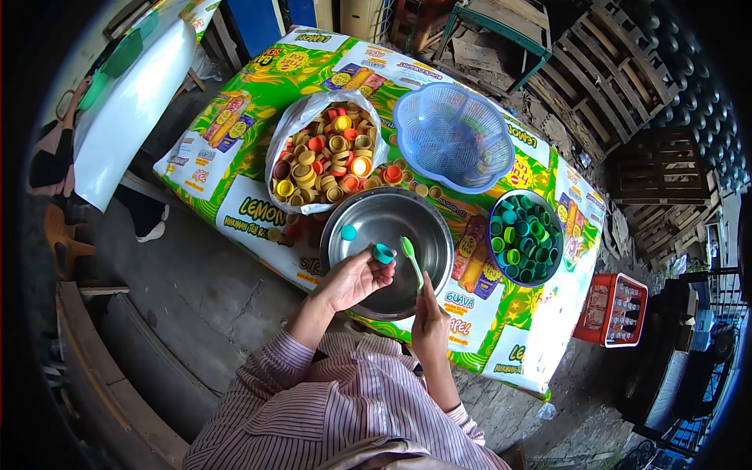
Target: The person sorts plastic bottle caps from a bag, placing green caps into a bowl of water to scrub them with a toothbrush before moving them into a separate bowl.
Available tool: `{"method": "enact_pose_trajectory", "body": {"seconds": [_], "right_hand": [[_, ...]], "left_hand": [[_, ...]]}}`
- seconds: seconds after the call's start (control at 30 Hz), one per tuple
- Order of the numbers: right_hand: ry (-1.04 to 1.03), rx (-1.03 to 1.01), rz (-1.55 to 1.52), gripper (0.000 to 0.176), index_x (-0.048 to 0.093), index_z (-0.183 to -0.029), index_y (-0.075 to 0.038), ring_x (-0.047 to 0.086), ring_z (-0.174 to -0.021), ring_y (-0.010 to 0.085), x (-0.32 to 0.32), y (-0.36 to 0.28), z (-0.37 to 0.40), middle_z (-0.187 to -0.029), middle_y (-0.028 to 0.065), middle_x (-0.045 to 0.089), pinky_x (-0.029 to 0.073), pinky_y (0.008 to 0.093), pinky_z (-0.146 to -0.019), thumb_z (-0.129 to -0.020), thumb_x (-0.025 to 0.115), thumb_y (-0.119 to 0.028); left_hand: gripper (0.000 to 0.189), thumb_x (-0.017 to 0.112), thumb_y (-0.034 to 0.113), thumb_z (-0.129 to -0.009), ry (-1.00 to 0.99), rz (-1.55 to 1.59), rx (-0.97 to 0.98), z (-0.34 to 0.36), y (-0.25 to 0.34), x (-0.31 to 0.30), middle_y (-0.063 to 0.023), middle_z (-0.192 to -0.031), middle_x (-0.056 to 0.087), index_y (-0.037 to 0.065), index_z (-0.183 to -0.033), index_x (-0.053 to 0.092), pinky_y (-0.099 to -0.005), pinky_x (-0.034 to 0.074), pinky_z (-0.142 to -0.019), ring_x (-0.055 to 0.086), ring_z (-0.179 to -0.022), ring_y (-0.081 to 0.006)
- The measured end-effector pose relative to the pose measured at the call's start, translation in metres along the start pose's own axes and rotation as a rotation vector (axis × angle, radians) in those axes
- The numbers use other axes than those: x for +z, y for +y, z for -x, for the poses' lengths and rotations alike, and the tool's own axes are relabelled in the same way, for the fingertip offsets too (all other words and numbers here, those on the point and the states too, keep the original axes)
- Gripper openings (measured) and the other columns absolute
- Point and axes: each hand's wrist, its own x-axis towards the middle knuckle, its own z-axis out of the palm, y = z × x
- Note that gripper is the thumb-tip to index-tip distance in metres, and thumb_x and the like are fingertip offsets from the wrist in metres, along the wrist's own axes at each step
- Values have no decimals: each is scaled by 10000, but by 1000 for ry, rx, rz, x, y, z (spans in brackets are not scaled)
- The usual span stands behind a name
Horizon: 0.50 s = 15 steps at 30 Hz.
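Observation:
Over the near rim of a steel bowl (pixel 345 205), my left hand (pixel 354 280) pinches a teal bottle cap (pixel 383 253) between its fingertips. My right hand (pixel 431 325) grips a green toothbrush (pixel 412 260), its head pointing up over the bowl, apart from the cap. Another teal cap (pixel 348 233) lies inside the bowl on the left. To the right, a round bowl (pixel 498 265) is filled with green and teal caps (pixel 526 235). Behind the steel bowl, a white sack (pixel 283 135) bulges with yellow, orange and tan caps (pixel 333 157).
A blue plastic basket (pixel 454 137) stands at the back of the table, which has a printed cover (pixel 205 149). Several loose caps (pixel 421 189) lie between basket and steel bowl. A red crate of bottles (pixel 615 309) sits beyond the right edge. Another person (pixel 59 160) is at far left.

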Motion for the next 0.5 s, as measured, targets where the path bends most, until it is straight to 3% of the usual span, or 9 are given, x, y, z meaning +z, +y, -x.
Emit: {"method": "enact_pose_trajectory", "body": {"seconds": [0.07, 0.17, 0.2, 0.27, 0.33, 0.4, 0.47, 0.5], "right_hand": [[131, -185, -68, 472, 426, -1276, -121, 550, -500, 288, 6, 2, 0, -616, 166, 551, 418, 355, -471, -822, 499, -13], [103, -346, 11, 468, 427, -1276, -124, 550, -501, 294, 10, 0, 8, -591, 167, 540, 416, 353, -468, -825, 499, -22], [106, -345, 15, 468, 427, -1276, -124, 550, -501, 294, 10, -1, 8, -591, 167, 540, 416, 353, -468, -825, 499, -22], [129, -147, 9, 460, 429, -1275, -117, 528, -467, 257, 9, -3, 2, -550, 146, 516, 403, 328, -459, -828, 502, -34], [160, -47, -170, 410, 431, -1266, -66, 381, -406, 108, 6, -4, -4, -471, 81, 415, 318, 256, -424, -859, 469, -51], [138, -52, -383, 391, 459, -1240, -52, 348, -417, 71, 7, 1, -8, -462, 67, 407, 306, 254, -410, -854, 511, -84], [76, -8, -294, 341, 507, -1173, -40, 349, -426, 59, -5, -28, -14, -462, 65, 416, 308, 254, -408, -840, 544, -101], [7, 40, -207, 295, 555, -1107, -29, 349, -436, 48, -9, -39, -15, -462, 63, 424, 310, 255, -405, -826, 577, -117]], "left_hand": [[350, 420, 286, -922, -1, 12, -6, 1, 1, 1, -91, -958, 570, -13, -1080, 511, -324, 462, -822, 558, -880, -168], [344, 412, 273, -925, -23, 27, -19, 1, 4, 2, -100, -966, 566, -19, -1084, 501, -335, 460, -841, 560, -890, -178], [337, 412, 272, -925, -44, 25, -31, 1, 5, 2, -102, -967, 566, -17, -1072, 506, -337, 460, -850, 559, -893, -179], [325, 415, 273, -924, -47, 22, -11, -3, 2, -4, -98, -966, 567, -12, -1045, 514, -337, 465, -846, 566, -879, -175], [292, 423, 260, -923, 58, -237, 28, -3, 2, 2, -81, -970, 554, 6, -1034, 515, -329, 469, -839, 564, -882, -162], [305, 552, 219, -866, 183, -1189, 318, -3, -6, 8, -88, -933, 531, 11, -1064, 448, -275, 483, -776, 555, -852, -136], [335, 587, 182, -844, 107, -1242, 381, -4, -13, 5, -62, -963, 508, 37, -1099, 425, -259, 460, -783, 509, -920, -113], [326, 562, 185, -861, 77, -1247, 316, -3, -12, 8, -66, -971, 504, 35, -1110, 414, -263, 459, -775, 509, -913, -116]]}}
